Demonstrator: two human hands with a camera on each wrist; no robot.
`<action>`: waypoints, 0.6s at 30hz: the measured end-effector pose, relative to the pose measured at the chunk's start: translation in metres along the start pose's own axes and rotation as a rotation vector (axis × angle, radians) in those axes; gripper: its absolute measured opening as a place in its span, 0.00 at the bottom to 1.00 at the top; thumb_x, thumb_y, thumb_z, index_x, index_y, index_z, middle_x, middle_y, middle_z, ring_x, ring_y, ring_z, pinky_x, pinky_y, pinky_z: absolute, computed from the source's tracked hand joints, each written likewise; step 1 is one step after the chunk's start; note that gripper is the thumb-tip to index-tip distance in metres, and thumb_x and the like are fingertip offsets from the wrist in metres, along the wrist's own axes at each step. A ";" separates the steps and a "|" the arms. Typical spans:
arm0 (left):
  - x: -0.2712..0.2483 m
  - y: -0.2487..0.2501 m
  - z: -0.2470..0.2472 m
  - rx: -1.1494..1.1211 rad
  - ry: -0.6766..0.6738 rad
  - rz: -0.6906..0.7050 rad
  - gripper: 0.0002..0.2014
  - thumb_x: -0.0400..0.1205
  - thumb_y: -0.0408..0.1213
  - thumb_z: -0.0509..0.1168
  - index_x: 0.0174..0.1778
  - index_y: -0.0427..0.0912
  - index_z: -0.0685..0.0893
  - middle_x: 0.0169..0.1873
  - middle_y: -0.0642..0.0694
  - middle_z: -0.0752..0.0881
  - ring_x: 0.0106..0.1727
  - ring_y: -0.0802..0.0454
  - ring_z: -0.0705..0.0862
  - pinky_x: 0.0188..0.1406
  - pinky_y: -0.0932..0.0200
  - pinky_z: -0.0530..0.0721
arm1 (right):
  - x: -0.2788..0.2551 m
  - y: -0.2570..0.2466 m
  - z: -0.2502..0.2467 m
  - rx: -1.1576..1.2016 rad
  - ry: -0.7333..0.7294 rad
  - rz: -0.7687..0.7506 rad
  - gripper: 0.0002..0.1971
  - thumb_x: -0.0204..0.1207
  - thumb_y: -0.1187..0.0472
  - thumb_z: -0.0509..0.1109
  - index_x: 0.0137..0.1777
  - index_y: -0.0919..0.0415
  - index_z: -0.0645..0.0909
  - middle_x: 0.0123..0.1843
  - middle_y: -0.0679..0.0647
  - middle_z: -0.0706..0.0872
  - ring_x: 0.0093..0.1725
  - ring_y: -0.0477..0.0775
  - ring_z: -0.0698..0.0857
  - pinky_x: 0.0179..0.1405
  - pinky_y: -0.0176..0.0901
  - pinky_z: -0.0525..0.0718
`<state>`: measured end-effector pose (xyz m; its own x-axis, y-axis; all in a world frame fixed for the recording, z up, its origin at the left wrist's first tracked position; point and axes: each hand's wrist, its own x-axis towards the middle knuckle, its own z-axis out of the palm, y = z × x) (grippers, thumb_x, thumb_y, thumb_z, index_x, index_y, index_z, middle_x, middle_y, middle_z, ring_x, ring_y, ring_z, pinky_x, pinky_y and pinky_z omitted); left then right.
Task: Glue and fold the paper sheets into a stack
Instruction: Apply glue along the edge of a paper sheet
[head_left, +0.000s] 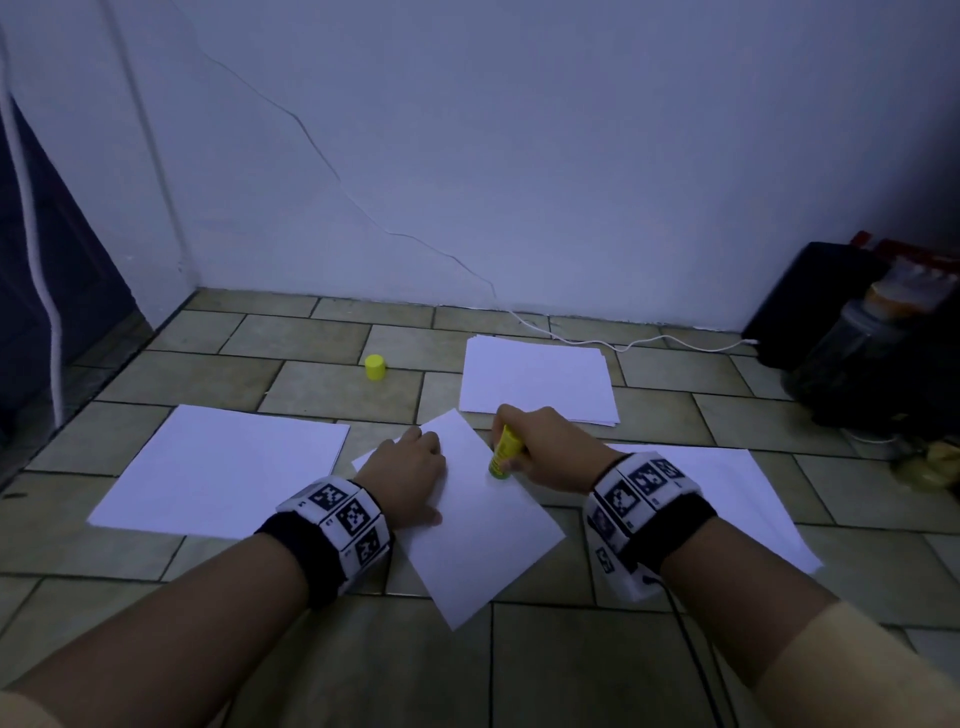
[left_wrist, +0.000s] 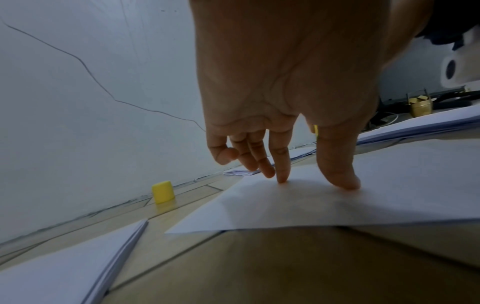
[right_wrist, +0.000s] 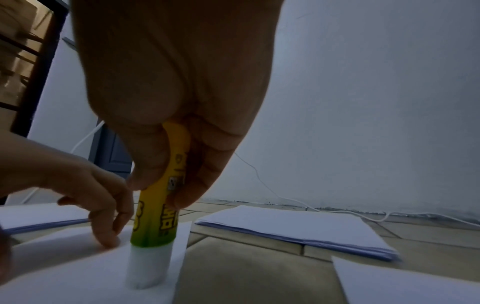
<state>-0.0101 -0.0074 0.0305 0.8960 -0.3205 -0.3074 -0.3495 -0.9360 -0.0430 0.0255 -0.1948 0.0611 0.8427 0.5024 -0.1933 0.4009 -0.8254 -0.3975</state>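
A white paper sheet (head_left: 483, 525) lies turned at an angle on the tiled floor between my hands. My left hand (head_left: 410, 467) presses it down with straight fingertips (left_wrist: 283, 176) near its far corner. My right hand (head_left: 540, 447) grips a yellow-green glue stick (head_left: 506, 451), held upright. The white glue tip (right_wrist: 148, 267) touches the sheet near its right edge. The stick's yellow cap (head_left: 375, 367) stands alone on the floor farther back.
A paper stack (head_left: 537, 379) lies behind the sheet, another stack (head_left: 223, 467) to the left, and more paper (head_left: 748, 499) to the right. A white cable (head_left: 623, 345) runs along the wall. Dark bags and jars (head_left: 872, 338) crowd the right corner.
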 end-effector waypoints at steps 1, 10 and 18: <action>-0.001 0.002 0.000 0.016 0.001 -0.001 0.29 0.78 0.54 0.68 0.70 0.40 0.76 0.68 0.44 0.71 0.70 0.45 0.68 0.64 0.50 0.75 | -0.007 0.003 0.001 0.011 0.000 -0.006 0.14 0.75 0.66 0.71 0.57 0.55 0.75 0.55 0.58 0.83 0.51 0.57 0.80 0.47 0.46 0.79; -0.003 0.022 -0.003 0.107 -0.012 -0.060 0.22 0.80 0.45 0.66 0.67 0.38 0.75 0.68 0.42 0.69 0.69 0.44 0.69 0.59 0.53 0.72 | -0.052 0.019 0.003 -0.017 -0.037 -0.010 0.14 0.75 0.65 0.72 0.57 0.55 0.74 0.53 0.57 0.83 0.48 0.56 0.81 0.44 0.46 0.82; -0.004 0.013 0.002 -0.025 -0.083 0.148 0.31 0.84 0.33 0.59 0.82 0.57 0.59 0.80 0.46 0.59 0.78 0.46 0.62 0.66 0.50 0.76 | -0.051 0.026 -0.024 0.005 -0.097 0.050 0.14 0.72 0.63 0.76 0.55 0.57 0.79 0.48 0.50 0.80 0.46 0.50 0.78 0.40 0.40 0.78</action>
<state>-0.0183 -0.0183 0.0295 0.8089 -0.4432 -0.3862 -0.4686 -0.8829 0.0318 0.0010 -0.2479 0.0820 0.8225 0.4839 -0.2988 0.3578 -0.8487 -0.3894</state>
